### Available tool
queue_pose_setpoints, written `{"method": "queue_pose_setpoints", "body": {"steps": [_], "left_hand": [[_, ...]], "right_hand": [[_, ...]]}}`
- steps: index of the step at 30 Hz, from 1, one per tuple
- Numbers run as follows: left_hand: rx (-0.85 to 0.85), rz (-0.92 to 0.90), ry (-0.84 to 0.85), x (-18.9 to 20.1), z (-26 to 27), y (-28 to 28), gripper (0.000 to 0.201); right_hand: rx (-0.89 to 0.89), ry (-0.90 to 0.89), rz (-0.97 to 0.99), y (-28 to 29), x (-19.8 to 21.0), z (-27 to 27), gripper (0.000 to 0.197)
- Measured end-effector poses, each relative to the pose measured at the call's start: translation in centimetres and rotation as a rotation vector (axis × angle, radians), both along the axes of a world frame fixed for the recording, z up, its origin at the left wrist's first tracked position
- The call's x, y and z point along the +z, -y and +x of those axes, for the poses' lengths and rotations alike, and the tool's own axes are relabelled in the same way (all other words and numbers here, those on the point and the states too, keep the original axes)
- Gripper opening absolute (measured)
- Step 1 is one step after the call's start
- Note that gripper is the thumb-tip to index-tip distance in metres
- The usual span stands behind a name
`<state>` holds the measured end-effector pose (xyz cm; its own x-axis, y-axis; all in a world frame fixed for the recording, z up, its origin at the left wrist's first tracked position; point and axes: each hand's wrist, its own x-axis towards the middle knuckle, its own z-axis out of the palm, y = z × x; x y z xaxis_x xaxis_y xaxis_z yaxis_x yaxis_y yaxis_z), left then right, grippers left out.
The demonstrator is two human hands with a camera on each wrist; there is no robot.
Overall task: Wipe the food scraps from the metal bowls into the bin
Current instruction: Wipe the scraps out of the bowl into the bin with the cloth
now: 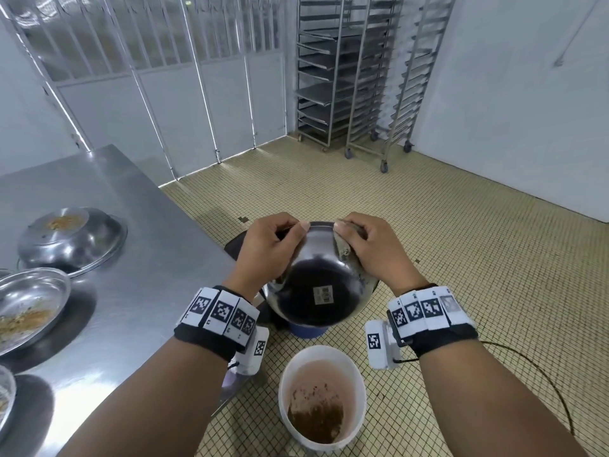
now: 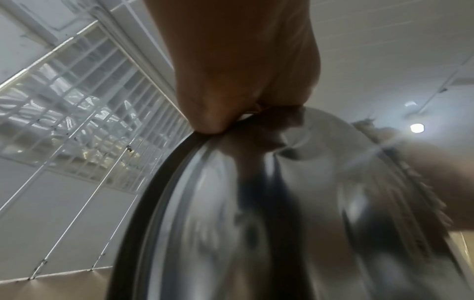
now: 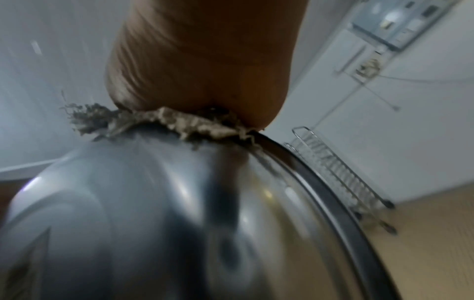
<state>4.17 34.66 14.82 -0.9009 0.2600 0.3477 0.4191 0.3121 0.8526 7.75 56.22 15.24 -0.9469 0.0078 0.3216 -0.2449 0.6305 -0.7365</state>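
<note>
left hand [image 1: 270, 249] grips round steel bowl [image 1: 321, 285] upturned over dark bin [image 1: 237, 245]; right hand [image 1: 372, 249] pinches grey rag [image 1: 344, 249] at rim; wiping seemingly underway; next: sweep rag inside, scraps falling binward

No legible words or numbers; only a barcode sticker [image 1: 323, 295] at 6 o'clock on the held bowl [image 1: 316, 282], too small to read.
</note>
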Motion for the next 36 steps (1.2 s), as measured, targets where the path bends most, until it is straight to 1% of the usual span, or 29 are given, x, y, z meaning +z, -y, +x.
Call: {"method": "queue_pose_setpoints", "body": {"steps": [2, 3, 4, 6, 10, 12, 14, 16, 18, 20, 21, 24, 26, 29, 31, 33, 36], "left_hand": [[0.048, 0.066, 0.014, -0.2, -0.1, 0.5, 0.024], [0.072, 0.087, 0.022, -0.3, -0.2, 0.7, 0.025], [0.083, 0.095, 0.028, -0.4, -0.2, 0.7, 0.025], [0.068, 0.065, 0.024, -0.4, -0.1, 0.6, 0.027], [-0.021, -0.031, -0.005, 0.2, 0.3, -0.3, 0.027], [-0.026, -0.02, -0.001, 0.5, 0.3, -0.4, 0.025], [0.0, 0.035, 0.012, 0.4, 0.1, -0.1, 0.023], [0.064, 0.118, 0.028, 0.1, -0.2, 0.3, 0.024], [0.126, 0.139, 0.054, -0.4, -0.3, 0.7, 0.026], [0.13, 0.093, 0.07, -1.0, -0.3, 0.8, 0.027], [0.119, 0.035, 0.049, -1.2, -0.4, 1.0, 0.028], [0.051, -0.181, -0.077, -0.7, -0.8, 1.0, 0.025], [-0.013, -0.222, -0.118, 0.0, -1.0, 0.7, 0.022], [-0.081, -0.165, -0.086, 0.6, -1.1, 0.1, 0.024], [-0.046, -0.108, -0.07, 0.6, -1.2, 0.2, 0.024], [0.014, -0.046, -0.05, 0.4, -1.3, 0.6, 0.025], [0.085, 0.073, 0.013, 0.0, -1.2, 1.1, 0.027]], "right_hand": [[-0.032, 0.031, -0.16, -0.6, -1.1, 0.2, 0.027], [-0.043, 0.043, -0.207, -0.7, -1.4, 0.3, 0.028], [-0.05, 0.046, -0.211, -0.8, -1.5, 0.3, 0.029], [-0.043, 0.023, -0.132, -0.7, -0.9, 0.1, 0.029], [0.049, -0.033, 0.146, 0.1, 1.2, -0.5, 0.026], [0.053, -0.019, 0.182, 0.1, 1.3, -0.6, 0.028], [0.028, 0.014, 0.074, -0.3, 0.7, -0.4, 0.028], [-0.02, 0.046, -0.118, -0.8, -0.2, -0.2, 0.026], [-0.04, 0.068, -0.253, -1.0, -0.7, 0.0, 0.027], [-0.048, 0.074, -0.262, -0.9, -1.0, 0.0, 0.029], [-0.05, 0.068, -0.245, -0.9, -1.0, -0.1, 0.029], [-0.026, 0.031, -0.142, -0.9, -0.3, -0.4, 0.029], [0.012, 0.025, -0.059, -0.6, 0.1, -0.6, 0.029], [0.029, 0.021, 0.014, 0.0, 0.4, -0.9, 0.032], [0.026, 0.011, -0.018, 0.0, 0.1, -0.9, 0.032], [-0.002, 0.006, -0.106, -0.3, -0.7, -0.6, 0.031], [-0.052, 0.052, -0.336, -0.8, -2.0, 0.0, 0.032]]}}
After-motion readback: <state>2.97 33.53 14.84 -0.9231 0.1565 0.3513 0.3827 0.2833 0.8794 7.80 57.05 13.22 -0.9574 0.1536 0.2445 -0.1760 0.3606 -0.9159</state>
